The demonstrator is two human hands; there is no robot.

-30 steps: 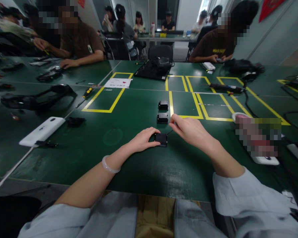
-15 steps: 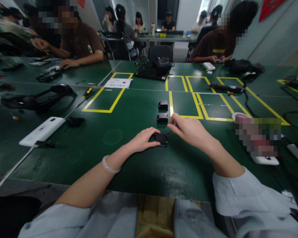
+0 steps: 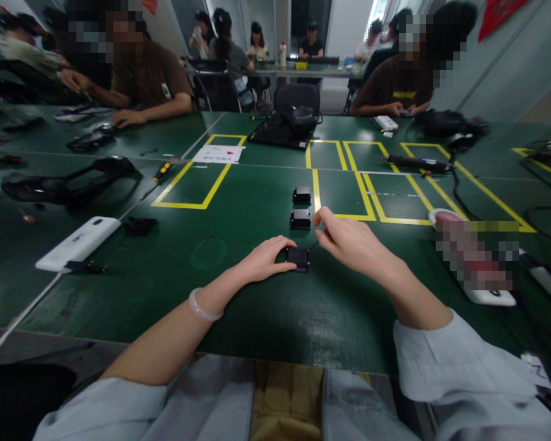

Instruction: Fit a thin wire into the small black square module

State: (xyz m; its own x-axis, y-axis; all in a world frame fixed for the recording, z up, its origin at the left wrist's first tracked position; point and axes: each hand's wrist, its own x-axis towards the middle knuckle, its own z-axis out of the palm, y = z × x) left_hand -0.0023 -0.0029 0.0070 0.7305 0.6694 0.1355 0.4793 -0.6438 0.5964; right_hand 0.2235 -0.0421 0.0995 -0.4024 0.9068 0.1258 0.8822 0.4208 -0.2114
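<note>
My left hand rests on the green table, thumb and fingers closed around the left side of a small black rectangular block. At the block's right edge is the tip of a thin dark rod, pinched in my right hand; the fingers hide most of it, so its exact kind does not show. Two similar black blocks, a nearer one and a farther one, stand in line just beyond the held block.
Yellow tape rectangles mark the table. To the left lie a white phone-like case, a black frame and a yellow-black screwdriver. At right are a blurred-out white-edged object and cables. Other people sit across the table.
My right hand's fingers have shifted slightly, with the thumb and index finger in a changed pose around the thin rod. My left hand and the block stay in place.
</note>
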